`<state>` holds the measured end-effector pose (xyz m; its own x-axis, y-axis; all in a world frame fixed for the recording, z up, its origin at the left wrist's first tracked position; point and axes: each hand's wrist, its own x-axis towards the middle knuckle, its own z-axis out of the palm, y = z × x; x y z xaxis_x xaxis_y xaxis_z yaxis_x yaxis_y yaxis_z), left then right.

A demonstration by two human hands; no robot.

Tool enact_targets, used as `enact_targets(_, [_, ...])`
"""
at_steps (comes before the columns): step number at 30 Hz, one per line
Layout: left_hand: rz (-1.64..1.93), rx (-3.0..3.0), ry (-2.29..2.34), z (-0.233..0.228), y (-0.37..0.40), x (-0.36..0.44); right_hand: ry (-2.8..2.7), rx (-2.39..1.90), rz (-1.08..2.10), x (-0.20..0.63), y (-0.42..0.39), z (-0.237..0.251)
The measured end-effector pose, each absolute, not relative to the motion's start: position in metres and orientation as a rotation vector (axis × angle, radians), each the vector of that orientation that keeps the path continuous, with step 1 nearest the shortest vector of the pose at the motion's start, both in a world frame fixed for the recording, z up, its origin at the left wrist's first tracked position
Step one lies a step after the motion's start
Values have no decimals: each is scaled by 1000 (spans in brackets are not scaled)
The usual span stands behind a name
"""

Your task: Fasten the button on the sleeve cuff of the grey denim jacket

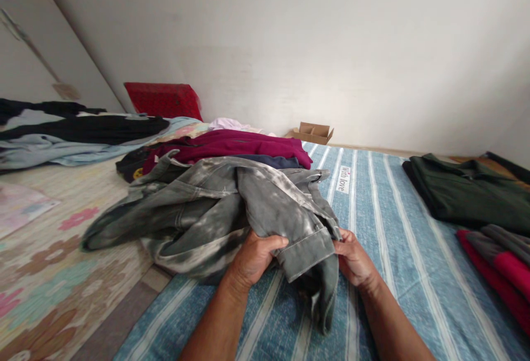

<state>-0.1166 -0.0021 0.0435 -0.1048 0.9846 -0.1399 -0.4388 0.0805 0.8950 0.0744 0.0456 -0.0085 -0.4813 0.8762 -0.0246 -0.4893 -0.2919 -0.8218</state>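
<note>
We pinch hem of grey washed denim jacket (215, 212): left hand (252, 259) and right hand (354, 259) both closed on its edge. Jacket bulk lies ahead-left of grip, on striped blue mattress (385, 223), long axis running left; left hand nearer bulk.

A blue striped mattress (372, 212) carries a crumpled grey washed denim garment (215, 212) at its near left, with maroon and dark clothes (244, 148) piled behind it. A folded dark green garment (472, 195) and folded red and grey pieces (501, 267) lie at the right. A small cardboard box (312, 132) sits by the far edge.
</note>
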Motion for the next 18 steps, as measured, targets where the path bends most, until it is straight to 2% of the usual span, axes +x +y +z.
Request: enact_targets(18, [1402, 776, 998, 44, -2, -117, -966, -598, 1905, 74, 45, -6])
